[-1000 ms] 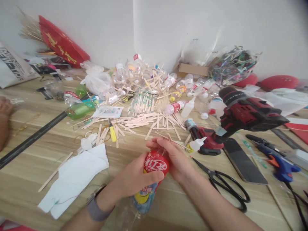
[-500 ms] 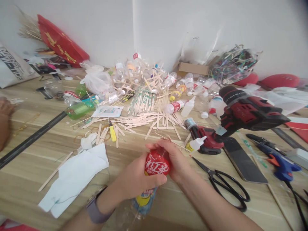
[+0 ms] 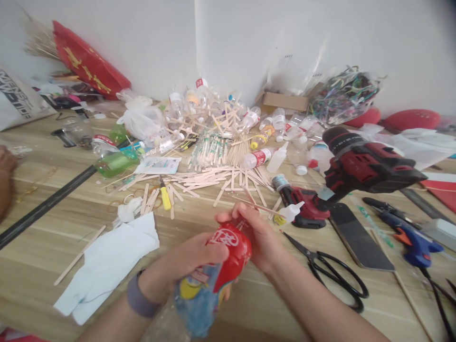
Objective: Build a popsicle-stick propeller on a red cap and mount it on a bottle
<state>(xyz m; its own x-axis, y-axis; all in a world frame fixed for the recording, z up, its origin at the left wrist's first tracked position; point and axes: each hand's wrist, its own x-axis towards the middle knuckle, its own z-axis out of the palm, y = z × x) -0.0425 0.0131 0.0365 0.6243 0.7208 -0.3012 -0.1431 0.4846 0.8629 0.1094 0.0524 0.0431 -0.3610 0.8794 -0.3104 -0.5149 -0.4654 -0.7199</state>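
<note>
A plastic bottle (image 3: 199,297) with a red, blue and yellow label lies tilted between my hands, its clear part toward me. My left hand (image 3: 194,254) is wrapped round the labelled side, thumb on top. At the red far end, my right hand (image 3: 258,235) grips the bottle with bent fingers. Thin sticks show by the right fingers; whether they are held is unclear. Black scissors (image 3: 317,259) lie right of my right forearm, and a white cut sheet (image 3: 114,261) lies left of my left hand.
Wooden sticks (image 3: 206,178) and clear bottles (image 3: 261,156) pile up ahead. To the right are a red drill (image 3: 370,161), a phone (image 3: 359,237) and a blue glue gun (image 3: 418,242). A yellow-handled tool (image 3: 165,197) lies ahead. Another person's hand (image 3: 7,159) shows at left.
The bottle has turned and tilted, so more of its blue and yellow label shows. My left hand has shifted slightly left along with its wrist, and thin sticks now show at my right fingers.
</note>
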